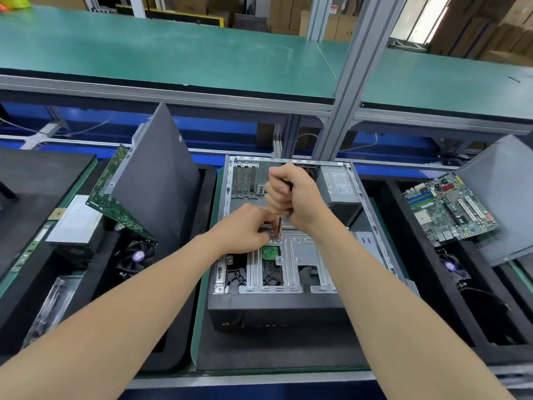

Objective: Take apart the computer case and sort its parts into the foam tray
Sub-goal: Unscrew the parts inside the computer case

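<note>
Step in hand: you're undoing the silver sheet-metal drive bracket [305, 246] inside the open grey-and-black steel computer case [274, 313]. The case lies on its side dead centre, front panel at 6 o'clock.

Your right hand [291, 197] is fisted round the black-and-yellow handle of the screwdriver [279, 228], which is held near upright. Your left hand [248, 226] pinches the thin shaft low down with curled fingertips. It steadies the tip on a small silver screw [278, 240] at the bracket's 12 o'clock edge. Can't tell if the screw is loose.

Next move, my guess: seat the tip square and back the screw out. Catch it with the left fingers so it doesn't drop into the chassis, then lift the bracket free.

Case look: side panel off, motherboard bay bare. The grey boxy power supply [341, 186] is still mounted at 1 o'clock. A small green circuit board [271, 252] shows under the bracket, and a black plastic fan grille [239, 275] sits at 7 o'clock.

The black foam tray [206, 180] at 9 o'clock holds a dark grey side panel [161, 180]. A second black foam tray [427, 307] at 3 o'clock holds a green motherboard [450, 209].
</note>
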The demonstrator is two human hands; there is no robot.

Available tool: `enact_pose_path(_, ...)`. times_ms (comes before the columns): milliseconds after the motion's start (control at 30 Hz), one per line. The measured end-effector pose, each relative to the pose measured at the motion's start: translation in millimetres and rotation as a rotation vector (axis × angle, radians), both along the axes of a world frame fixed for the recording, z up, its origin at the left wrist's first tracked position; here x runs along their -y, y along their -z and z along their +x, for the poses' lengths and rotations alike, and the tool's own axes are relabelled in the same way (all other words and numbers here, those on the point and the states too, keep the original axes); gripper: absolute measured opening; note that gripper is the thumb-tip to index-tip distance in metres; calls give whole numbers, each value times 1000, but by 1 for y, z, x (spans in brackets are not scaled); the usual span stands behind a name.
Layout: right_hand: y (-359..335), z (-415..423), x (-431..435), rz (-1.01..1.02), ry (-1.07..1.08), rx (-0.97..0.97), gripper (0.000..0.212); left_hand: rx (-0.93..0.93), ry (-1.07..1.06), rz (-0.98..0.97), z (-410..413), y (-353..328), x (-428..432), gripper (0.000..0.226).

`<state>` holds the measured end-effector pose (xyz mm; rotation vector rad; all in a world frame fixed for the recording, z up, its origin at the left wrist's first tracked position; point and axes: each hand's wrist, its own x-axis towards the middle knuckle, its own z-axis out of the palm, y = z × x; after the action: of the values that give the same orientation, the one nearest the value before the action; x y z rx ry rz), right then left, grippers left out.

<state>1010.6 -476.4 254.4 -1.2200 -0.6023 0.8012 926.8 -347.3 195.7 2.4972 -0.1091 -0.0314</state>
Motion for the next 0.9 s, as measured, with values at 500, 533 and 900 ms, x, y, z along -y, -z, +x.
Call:
enact_pose_path(500, -2, 6, 4, -33, -172, 70, 45, 33, -7, -27, 0, 1, 1, 22)
enact_pose_path(533, -2, 3, 4, -56, -118, 132, 44, 31, -5, -33, 0, 1, 1, 21)
enact_pose_path(900, 3, -57, -27, -201, 884, 248, 46, 45, 19, -45, -1, -1, 5, 14)
